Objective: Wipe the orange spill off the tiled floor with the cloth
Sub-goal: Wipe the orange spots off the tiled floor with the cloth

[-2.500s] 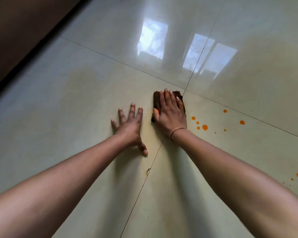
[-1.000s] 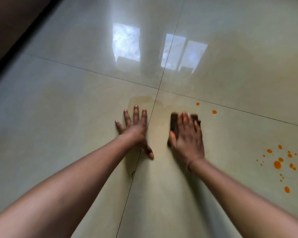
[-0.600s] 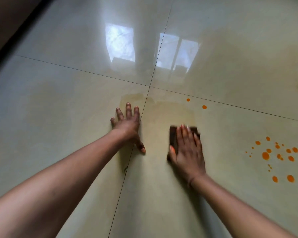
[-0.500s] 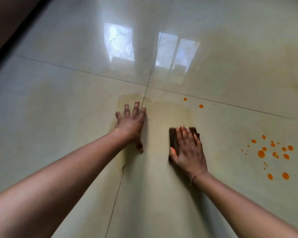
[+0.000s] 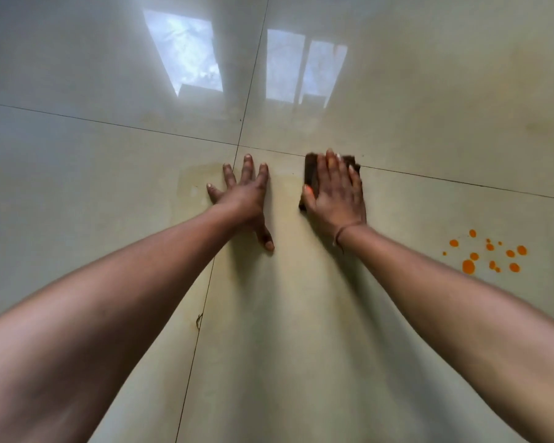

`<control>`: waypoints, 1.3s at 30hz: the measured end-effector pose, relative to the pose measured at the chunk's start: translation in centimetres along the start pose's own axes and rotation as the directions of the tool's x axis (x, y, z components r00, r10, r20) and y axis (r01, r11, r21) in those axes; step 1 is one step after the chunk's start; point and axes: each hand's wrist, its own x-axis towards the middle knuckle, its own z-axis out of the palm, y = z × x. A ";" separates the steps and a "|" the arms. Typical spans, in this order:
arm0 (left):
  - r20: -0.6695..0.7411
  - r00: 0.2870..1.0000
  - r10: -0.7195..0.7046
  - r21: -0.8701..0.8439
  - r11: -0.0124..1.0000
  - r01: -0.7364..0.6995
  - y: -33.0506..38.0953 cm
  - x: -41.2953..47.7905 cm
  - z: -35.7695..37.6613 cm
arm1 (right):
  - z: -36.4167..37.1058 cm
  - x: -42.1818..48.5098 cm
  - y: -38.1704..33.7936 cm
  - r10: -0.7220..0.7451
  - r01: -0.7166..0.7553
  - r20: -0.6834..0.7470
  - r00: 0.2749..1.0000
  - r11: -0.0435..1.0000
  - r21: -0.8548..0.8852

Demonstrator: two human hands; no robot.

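Observation:
My right hand (image 5: pixel 336 190) lies flat with straight fingers on a dark brown folded cloth (image 5: pixel 311 174), pressing it to the glossy pale tiled floor (image 5: pixel 285 314) right at a grout line. Most of the cloth is hidden under the palm. My left hand (image 5: pixel 243 193) rests flat on the floor to the left of it, fingers spread, beside the crossing of the grout lines. A cluster of orange spill drops (image 5: pixel 486 254) sits on the tile to the right of my right forearm. A faint wet smear (image 5: pixel 192 183) shows by my left hand.
Bright window reflections (image 5: pixel 186 49) shine on the far tiles. A small dark mark (image 5: pixel 199 319) lies on the grout line under my left forearm. Bare tiles extend all round.
My right hand has pushed the cloth forward to the far grout line, over where two small orange drops lay. The left hand stays flat on the floor. The view shifted, with the orange cluster lower right.

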 end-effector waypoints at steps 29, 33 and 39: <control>-0.032 0.999 -0.017 -0.003 1.000 0.017 0.3 -0.4 0.0 | 0.4 -6.9 4.0 -0.331 0.330 0.008 0.944 0.943 0.031; -0.027 1.000 -0.009 -0.052 0.999 0.008 0.2 0.1 0.5 | -1.0 1.9 4.7 0.102 -0.098 -0.055 0.993 0.993 0.070; -0.134 0.990 0.044 -0.103 0.993 -0.058 -1.3 -0.3 1.1 | 0.7 -4.8 -2.1 -0.344 0.344 0.012 0.939 0.939 -0.001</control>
